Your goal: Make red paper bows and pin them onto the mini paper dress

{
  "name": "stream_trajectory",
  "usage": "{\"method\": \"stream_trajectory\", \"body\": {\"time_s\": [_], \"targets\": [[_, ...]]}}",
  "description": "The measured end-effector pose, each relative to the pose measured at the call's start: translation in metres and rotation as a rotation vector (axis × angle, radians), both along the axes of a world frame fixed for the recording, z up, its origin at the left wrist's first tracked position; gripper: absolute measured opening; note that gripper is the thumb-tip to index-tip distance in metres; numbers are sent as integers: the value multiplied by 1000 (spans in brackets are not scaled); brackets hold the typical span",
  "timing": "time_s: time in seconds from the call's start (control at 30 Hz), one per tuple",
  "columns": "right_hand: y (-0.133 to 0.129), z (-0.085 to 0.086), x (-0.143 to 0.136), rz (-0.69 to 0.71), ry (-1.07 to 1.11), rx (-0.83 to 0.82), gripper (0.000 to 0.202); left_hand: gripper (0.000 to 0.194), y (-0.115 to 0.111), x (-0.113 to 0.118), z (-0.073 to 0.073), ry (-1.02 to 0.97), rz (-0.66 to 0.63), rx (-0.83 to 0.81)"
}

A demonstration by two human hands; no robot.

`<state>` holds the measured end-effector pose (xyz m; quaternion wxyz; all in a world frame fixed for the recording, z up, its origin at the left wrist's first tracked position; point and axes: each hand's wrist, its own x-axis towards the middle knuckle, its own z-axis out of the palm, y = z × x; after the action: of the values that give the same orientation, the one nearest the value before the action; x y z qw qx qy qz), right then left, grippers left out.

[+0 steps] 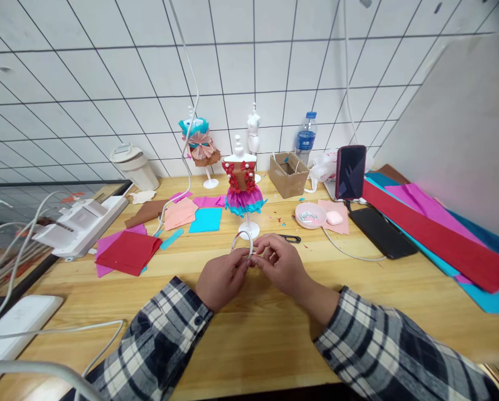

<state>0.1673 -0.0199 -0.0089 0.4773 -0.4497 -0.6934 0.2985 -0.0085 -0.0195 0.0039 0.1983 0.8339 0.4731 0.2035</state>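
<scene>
My left hand (224, 277) is closed on a narrow white ring (235, 239), which looks like a thin roll of tape and stands upright above the table. At its lower right edge, the fingertips of my right hand (280, 262) pinch together. Exactly what lies between those fingertips is too small to make out. Just beyond the ring stands a small white dress form (240, 147) in a brown top with red ruffles, white beads and a purple and blue skirt. A black-handled cutter (292, 239) lies behind my right hand, partly covered by it.
Red squares (128, 253) and other coloured sheets lie left. A pink bowl (311, 215) with small pieces, a cardboard box (289, 175), a phone (350, 172) and a black power bank (383, 232) are right. Long red strips (433, 234) cover the far right. A white cable (189, 128) hangs down.
</scene>
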Motion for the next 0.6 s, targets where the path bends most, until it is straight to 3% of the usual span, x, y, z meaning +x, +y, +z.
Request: {"method": "stream_trajectory", "body": {"time_s": [0.07,0.2,0.37,0.6], "targets": [[-1,-1,0,-46,-23,16,11,26,0,0,0,-2,-1,-6],[-2,1,1,-98,-60,55,35,23,0,0,0,-7,-8,-37],[-2,2,4,-66,-195,176,12,22,-2,1,0,-43,5,-77],[-6,7,4,-16,-310,217,11,28,0,-2,5,-115,3,-133]]}}
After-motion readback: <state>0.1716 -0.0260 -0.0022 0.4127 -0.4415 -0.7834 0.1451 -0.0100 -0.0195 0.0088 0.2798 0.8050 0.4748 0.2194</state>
